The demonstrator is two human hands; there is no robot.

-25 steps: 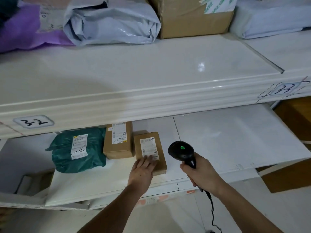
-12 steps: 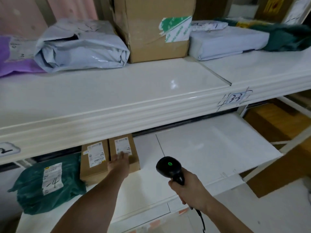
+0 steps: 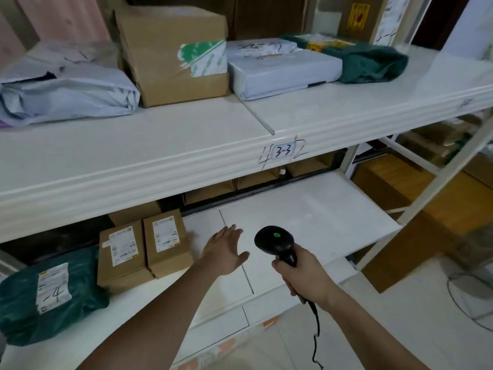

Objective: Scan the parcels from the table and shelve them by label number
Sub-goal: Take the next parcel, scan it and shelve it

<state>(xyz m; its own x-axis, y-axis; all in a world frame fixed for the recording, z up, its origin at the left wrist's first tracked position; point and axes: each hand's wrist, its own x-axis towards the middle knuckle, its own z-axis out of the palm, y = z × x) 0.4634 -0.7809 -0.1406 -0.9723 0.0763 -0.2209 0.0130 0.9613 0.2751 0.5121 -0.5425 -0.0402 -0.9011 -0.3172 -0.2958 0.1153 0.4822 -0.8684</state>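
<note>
Two small brown cardboard parcels lie side by side on the lower white shelf point(image 3: 306, 209): the right one point(image 3: 166, 243) and the left one point(image 3: 121, 256), each with a white label on top. My left hand point(image 3: 225, 252) hovers just right of the right parcel, fingers straight, touching nothing. My right hand point(image 3: 304, 279) grips the handle of a black barcode scanner point(image 3: 276, 240) with a green light on its head, held above the lower shelf. A green bag parcel point(image 3: 48, 295) marked "-4" lies at the far left.
The upper shelf point(image 3: 186, 145), tagged "3-3" point(image 3: 283, 152), carries a grey bag point(image 3: 66, 86), a taped cardboard box point(image 3: 176, 54), a flat grey parcel point(image 3: 282, 70) and a dark green bag point(image 3: 370, 64). More boxes stand behind the lower shelf. A white frame post point(image 3: 426, 198) rises at right.
My left hand has let go of the right brown parcel and drawn back to the right. The view has shifted right and upward. The scanner stays in my right hand.
</note>
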